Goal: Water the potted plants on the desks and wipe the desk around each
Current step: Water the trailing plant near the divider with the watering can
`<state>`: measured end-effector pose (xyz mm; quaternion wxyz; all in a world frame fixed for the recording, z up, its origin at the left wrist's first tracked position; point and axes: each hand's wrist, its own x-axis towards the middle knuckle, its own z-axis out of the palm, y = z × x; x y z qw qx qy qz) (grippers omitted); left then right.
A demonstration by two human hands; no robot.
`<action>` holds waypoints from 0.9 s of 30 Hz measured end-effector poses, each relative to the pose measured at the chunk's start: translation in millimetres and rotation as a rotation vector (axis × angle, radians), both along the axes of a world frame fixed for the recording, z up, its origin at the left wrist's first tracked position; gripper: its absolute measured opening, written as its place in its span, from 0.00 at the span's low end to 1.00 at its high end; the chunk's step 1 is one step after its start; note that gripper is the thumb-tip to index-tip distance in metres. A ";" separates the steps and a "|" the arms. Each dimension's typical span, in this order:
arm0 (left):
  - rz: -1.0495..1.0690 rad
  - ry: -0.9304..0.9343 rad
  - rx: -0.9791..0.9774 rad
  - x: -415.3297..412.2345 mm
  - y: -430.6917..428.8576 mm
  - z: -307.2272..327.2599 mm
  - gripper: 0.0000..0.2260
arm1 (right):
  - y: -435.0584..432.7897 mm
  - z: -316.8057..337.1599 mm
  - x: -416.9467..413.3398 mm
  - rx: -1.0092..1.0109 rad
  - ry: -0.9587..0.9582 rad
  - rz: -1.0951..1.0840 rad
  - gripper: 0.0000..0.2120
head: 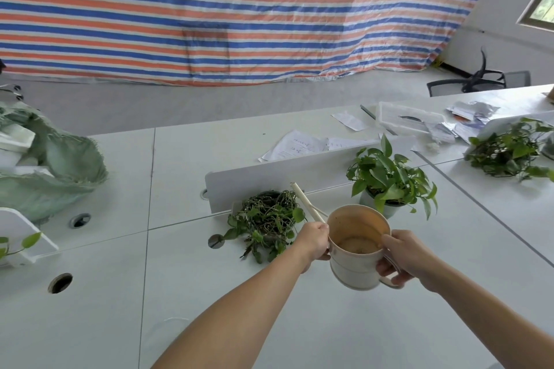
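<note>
A beige watering can (353, 266) with a long thin spout (305, 202) is held above the white desk (209, 293). My right hand (404, 257) grips its handle on the right side. My left hand (313, 241) holds the can where the spout joins the body. The spout points up and away, over a wilted, tangled plant in a dark pot (266, 219). A leafy green plant in a pale pot (386, 183) stands just behind the can. A third sprawling plant (509, 150) sits on the desk at far right. A little water shows in the can's bottom.
A low white divider panel (269, 180) stands behind the two near plants. Loose papers (296, 145) and a clear tray (404, 118) lie beyond it. A green cloth bundle (54, 168) sits at left. Round cable holes (60, 282) dot the desk. A black chair (479, 81) stands at back right.
</note>
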<state>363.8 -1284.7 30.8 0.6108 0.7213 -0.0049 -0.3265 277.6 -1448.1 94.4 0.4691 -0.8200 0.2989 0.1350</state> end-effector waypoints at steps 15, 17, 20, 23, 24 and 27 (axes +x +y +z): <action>0.083 -0.039 0.015 -7.7 33.7 -3.0 0.14 | 23.1 -2.1 6.9 -0.001 0.026 0.089 0.15; 0.088 -0.035 0.017 -13.8 34.8 -6.3 0.14 | 23.4 -4.4 2.1 -0.004 0.044 0.095 0.14; 0.074 -0.026 0.020 -22.0 33.6 -11.4 0.14 | 21.8 -7.3 -7.0 -0.001 0.057 0.096 0.11; 0.062 -0.017 0.019 -29.2 28.6 -15.6 0.13 | 16.6 -9.4 -15.3 0.001 0.070 0.090 0.11; 0.061 -0.015 0.019 -30.5 26.4 -17.0 0.13 | 14.9 -10.0 -16.9 -0.003 0.077 0.088 0.12; 0.062 0.007 0.010 -32.0 19.0 -19.1 0.13 | 9.9 -10.0 -21.2 -0.002 0.082 0.077 0.10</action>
